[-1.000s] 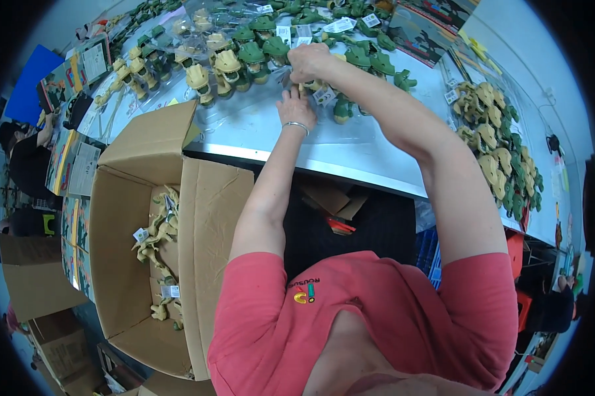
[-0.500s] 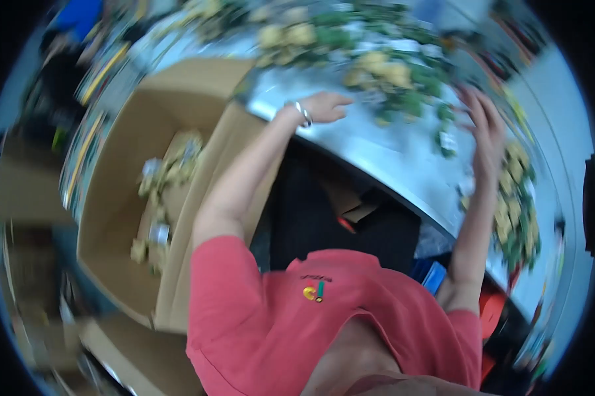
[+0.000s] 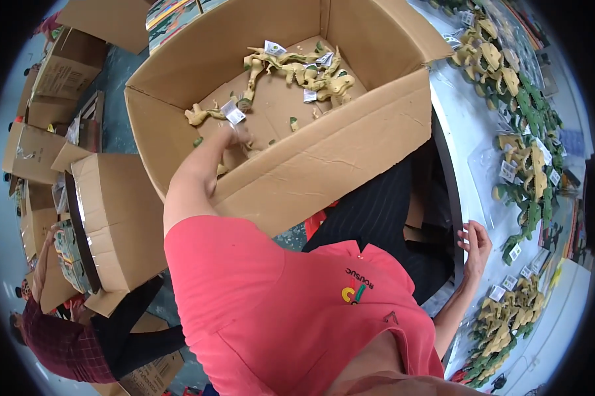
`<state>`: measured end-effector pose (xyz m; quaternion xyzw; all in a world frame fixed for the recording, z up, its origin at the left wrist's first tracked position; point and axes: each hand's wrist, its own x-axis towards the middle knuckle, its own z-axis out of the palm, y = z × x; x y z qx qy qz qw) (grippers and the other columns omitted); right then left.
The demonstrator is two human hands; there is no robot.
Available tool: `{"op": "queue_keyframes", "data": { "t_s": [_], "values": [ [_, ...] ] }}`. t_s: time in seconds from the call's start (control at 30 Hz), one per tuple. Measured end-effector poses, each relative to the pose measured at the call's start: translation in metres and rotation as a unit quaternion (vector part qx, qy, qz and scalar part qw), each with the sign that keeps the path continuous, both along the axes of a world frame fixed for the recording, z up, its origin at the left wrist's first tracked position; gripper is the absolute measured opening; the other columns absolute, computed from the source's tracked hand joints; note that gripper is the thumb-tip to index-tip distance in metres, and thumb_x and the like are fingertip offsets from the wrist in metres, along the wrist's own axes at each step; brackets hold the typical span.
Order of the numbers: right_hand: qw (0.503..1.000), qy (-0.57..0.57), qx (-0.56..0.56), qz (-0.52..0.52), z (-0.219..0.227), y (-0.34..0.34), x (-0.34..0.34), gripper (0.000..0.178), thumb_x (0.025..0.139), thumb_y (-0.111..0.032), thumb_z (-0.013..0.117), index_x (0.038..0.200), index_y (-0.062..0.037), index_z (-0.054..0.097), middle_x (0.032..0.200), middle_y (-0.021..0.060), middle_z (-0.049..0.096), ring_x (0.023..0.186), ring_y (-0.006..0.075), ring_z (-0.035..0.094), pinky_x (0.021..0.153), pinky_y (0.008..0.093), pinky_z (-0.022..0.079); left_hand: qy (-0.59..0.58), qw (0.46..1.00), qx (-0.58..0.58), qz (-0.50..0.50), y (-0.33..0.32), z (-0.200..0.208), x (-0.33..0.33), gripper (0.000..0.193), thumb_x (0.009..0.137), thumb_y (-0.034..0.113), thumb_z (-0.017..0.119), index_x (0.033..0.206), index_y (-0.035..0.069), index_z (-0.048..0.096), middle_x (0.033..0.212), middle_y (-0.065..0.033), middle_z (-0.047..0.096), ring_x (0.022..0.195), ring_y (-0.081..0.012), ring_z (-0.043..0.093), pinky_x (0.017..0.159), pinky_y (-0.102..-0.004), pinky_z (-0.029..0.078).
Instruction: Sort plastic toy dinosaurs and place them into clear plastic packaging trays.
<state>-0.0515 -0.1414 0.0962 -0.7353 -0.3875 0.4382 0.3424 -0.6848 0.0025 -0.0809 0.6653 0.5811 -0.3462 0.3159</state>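
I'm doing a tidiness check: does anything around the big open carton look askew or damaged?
Mildly: the tan-and-green dinosaur toys lie jumbled inside the carton at differing angles, and its near side panel shows creases. Nothing looks clearly spilled or torn.

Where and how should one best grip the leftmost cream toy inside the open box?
Probably on the cream toy, at the narrow stretch between its wider left end and the white tag, from above: it lies low inside the open box, whose walls block the sides.
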Motion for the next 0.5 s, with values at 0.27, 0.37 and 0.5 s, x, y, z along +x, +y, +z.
{"op": "queue_keyframes", "data": {
  "t_s": [0.27,0.37,0.5],
  "values": [
    [0.989,-0.016,-0.036,0.143,-0.011,0.032,-0.058,0.024,0.088,-0.019,0.058,0.106,-0.0039,0.059,0.095,0.0041,0.062,0.077,0.0125,0.061,0.061,0.0231,0.048,-0.181,0.887,0.03,0.424,-0.018,-0.06,0.048,0.079,0.068,0.042,0.077,0.124,-0.004,0.043,0.102,-0.0158,0.057,0.083,-0.0254,0.059,0.07,-0.037,0.051],
    [0.989,-0.017,-0.036,0.143,-0.009,0.029,-0.052,0.022,0.088,-0.019,0.058,0.104,-0.0038,0.06,0.094,0.0034,0.062,0.077,0.0122,0.061,0.061,0.0231,0.048,-0.309,0.797,-0.063,0.515,0.028,0.04,0.065,0.054,0.075,0.036,0.074,0.112,0.003,0.052,0.075,-0.0008,0.05,0.052,-0.0102,0.05,0.04,-0.0233,0.045],
    [0.982,-0.011,-0.042,0.182,-0.006,0.038,-0.05,0.022,0.087,-0.019,0.059,0.104,-0.0041,0.06,0.092,0.0027,0.061,0.076,0.0115,0.06,0.06,0.0229,0.048,-0.608,0.614,-0.088,0.496,0.034,0.114,-0.001,0.039,0.089,0.039,0.055,0.108,0.005,0.056,0.081,-0.0022,0.058,0.054,-0.0095,0.052,0.049,-0.0239,0.048]
  ]
}}
